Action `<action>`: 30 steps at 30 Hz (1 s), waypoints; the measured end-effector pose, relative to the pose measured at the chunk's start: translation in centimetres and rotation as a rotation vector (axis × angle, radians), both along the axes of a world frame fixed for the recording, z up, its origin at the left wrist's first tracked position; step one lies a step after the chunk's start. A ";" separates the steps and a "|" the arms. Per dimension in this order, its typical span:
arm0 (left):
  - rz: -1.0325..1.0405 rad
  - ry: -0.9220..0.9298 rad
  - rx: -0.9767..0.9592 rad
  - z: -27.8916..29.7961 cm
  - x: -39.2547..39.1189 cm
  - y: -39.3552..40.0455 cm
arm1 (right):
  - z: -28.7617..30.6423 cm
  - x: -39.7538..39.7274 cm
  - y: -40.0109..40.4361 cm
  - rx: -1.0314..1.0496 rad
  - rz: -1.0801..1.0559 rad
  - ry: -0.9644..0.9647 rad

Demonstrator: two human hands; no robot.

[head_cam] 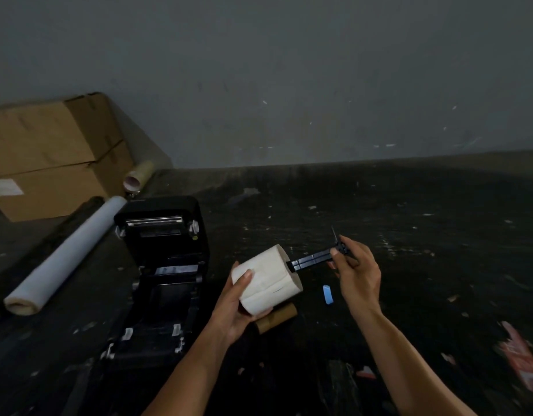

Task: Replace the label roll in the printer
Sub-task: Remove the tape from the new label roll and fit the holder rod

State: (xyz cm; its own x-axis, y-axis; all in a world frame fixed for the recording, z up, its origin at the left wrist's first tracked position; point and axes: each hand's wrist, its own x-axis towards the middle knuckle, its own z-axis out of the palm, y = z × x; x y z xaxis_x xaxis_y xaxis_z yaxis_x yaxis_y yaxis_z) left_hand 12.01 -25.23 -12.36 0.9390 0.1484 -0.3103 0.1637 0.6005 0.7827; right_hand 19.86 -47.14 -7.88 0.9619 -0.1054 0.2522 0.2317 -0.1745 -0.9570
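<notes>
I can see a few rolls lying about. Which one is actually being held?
The short white label roll, cradled in the left hand. The long white roll, tape roll and brown cardboard core lie untouched on the floor.

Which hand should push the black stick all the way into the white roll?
The right hand. It already pinches the outer end of the black spindle, whose tip sits in the label roll. The left hand is busy cradling the roll.

The left hand (233,304) is cupped, thumb on top (palm upward). The right hand (356,270) is raised, fingertips pinched together.
</notes>
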 end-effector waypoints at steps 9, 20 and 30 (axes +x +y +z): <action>0.008 -0.019 0.043 0.7 0.4 -0.4 | -0.3 -1.3 2.5 -0.184 0.138 -0.077; -0.012 -0.047 0.126 0.3 0.3 -0.8 | -2.2 -0.7 3.1 -0.136 0.361 0.236; 0.005 -0.032 0.228 0.6 0.0 -1.8 | -1.5 -0.5 3.5 -0.077 0.654 0.517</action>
State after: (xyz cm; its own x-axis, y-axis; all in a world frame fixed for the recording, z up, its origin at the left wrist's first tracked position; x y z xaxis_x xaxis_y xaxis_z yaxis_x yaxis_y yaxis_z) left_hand 12.04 -26.99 -11.76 0.9470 0.2158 -0.2379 0.1340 0.4079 0.9031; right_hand 19.36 -43.64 -9.43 0.8196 0.5136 -0.2541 -0.1558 -0.2269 -0.9614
